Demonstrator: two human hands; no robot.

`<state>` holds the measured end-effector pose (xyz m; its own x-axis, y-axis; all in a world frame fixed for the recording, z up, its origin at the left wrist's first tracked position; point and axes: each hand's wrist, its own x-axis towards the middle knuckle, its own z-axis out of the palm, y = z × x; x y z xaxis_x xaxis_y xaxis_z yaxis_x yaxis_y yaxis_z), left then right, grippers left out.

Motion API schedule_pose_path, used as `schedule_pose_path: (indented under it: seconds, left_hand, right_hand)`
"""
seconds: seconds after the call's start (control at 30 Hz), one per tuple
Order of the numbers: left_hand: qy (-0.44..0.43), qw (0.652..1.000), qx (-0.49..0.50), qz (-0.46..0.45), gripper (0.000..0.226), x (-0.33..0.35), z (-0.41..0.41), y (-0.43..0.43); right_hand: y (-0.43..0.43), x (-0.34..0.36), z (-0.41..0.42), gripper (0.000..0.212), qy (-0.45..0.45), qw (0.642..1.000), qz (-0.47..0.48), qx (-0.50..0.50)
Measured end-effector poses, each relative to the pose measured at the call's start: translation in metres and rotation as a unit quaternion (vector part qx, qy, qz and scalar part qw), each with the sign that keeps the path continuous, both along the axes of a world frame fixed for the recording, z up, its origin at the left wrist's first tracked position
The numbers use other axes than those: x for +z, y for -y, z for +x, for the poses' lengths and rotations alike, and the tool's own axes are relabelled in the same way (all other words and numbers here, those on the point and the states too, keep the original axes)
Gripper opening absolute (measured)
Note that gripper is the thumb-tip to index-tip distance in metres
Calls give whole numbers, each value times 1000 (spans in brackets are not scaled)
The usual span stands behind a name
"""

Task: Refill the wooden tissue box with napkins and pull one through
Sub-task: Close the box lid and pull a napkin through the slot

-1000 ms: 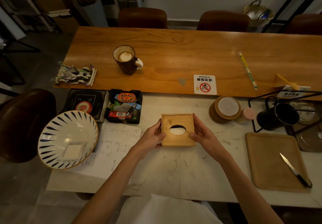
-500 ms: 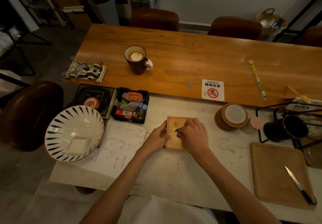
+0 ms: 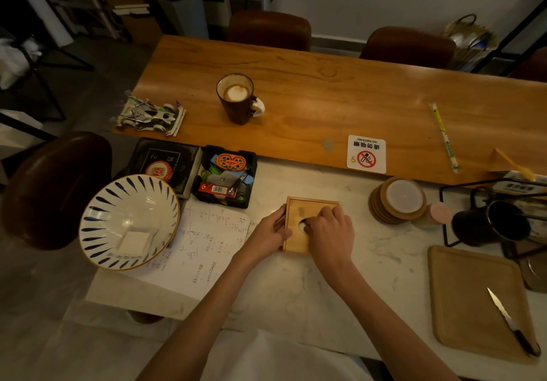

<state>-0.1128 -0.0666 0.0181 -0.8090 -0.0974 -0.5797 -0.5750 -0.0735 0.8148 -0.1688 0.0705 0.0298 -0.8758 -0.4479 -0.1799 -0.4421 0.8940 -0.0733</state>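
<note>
A square wooden tissue box stands on the marble counter in front of me. White napkin shows through the oval slot in its lid. My left hand holds the box by its left side. My right hand lies over the lid's right half, its fingertips curled at the slot's edge and touching the napkin there. Whether they pinch the napkin is hidden. A single folded napkin rests in the blue-striped bowl to the left.
A sheet of handwritten notes lies left of the box, a black tray of small items behind it. Coasters and a black pitcher stand to the right. A wooden tray carries a knife. A coffee mug sits on the wooden table.
My right hand left the box's right side and came over the lid, fingers now at the slot. The left hand stays on the left side. The view shifted a little.
</note>
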Motion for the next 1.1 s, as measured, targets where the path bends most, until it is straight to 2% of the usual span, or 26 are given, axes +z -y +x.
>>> schedule_pose_path:
  seconds: [0.13,0.37,0.7,0.9,1.1]
  left_hand:
    - [-4,1000,0,1,63,-1,0,1]
    - [-9,1000,1,6,63,-2,1,0]
    - [-4,1000,5,2,63,-7,2,1]
    - [-2,1000,5,-7,62,-7,3,1]
    - [-7,1000,8,-13,64,-6,3,1]
  right_hand:
    - [1,2,-1,19,-2,1000,-6,-13]
    - [2,3,2,24,-1,1000,13,-5]
    - [3,2,-1,22,11,1000,-16,-12]
    - [-21,5,-16,13,96,986,-132,-44]
    - [-37,4,-22,5,159,964,-193,-86]
